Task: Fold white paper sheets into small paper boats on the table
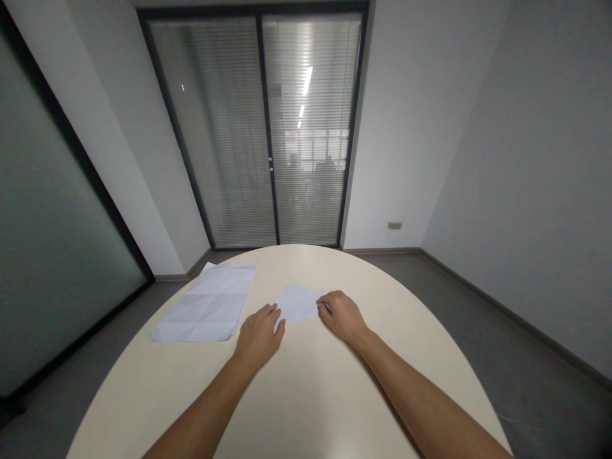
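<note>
"How do the hands look from your end?"

"I see the left hand (259, 330) palm down, fingers loosely spread, thumb apart, at the left side of a small white sheet (299, 302). The right hand (343, 313) is curled at its right edge; I can't tell whether it pinches the paper."

"Where's that sheet lying?"

"Flat on the pale counter (306, 389), between both hands. Larger creased sheets (210, 305) lie left of it, and I see a glazed partition (229, 127) with blinds beyond."
</note>
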{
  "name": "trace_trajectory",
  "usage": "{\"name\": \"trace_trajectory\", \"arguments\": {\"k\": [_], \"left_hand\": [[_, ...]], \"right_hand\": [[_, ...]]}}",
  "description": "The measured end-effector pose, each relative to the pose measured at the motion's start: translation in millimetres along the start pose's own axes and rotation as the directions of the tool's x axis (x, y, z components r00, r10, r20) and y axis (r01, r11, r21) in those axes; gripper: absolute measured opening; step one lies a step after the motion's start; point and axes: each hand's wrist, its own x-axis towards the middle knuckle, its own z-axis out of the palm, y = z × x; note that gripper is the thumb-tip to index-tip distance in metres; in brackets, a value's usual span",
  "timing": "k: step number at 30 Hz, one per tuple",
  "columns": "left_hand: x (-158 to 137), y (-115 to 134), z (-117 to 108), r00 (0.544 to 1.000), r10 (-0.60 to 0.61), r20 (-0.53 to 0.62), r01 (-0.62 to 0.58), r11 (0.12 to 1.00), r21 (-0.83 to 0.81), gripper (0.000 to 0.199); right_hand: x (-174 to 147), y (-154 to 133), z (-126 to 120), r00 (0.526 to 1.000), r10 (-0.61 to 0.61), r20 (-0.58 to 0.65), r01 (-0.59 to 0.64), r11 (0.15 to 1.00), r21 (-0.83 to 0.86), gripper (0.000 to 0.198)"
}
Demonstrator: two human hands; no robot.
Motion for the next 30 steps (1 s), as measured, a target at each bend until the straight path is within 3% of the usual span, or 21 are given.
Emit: {"name": "trace_trajectory", "arguments": {"k": [8,15,30], "left_hand": [[-1,-1,2,1.000,0.003,-0.022,-0.003,1.000,-0.018,0.034],[0,0,2,0.999,0.003,-0.049,-0.005,0.999,-0.046,0.030],[0,-1,-1,0.998,-0.014,-0.058,0.012,0.999,-0.029,0.023]], "right_hand": [[0,2,3,0.998,0.044,-0.047,-0.044,0.999,-0.005,0.030],[2,15,11,0.989,0.131,-0.063,-0.132,0.991,-0.009,0.043],[2,19,13,0.994,0.113,-0.016,-0.112,0.993,0.034,0.060]]}}
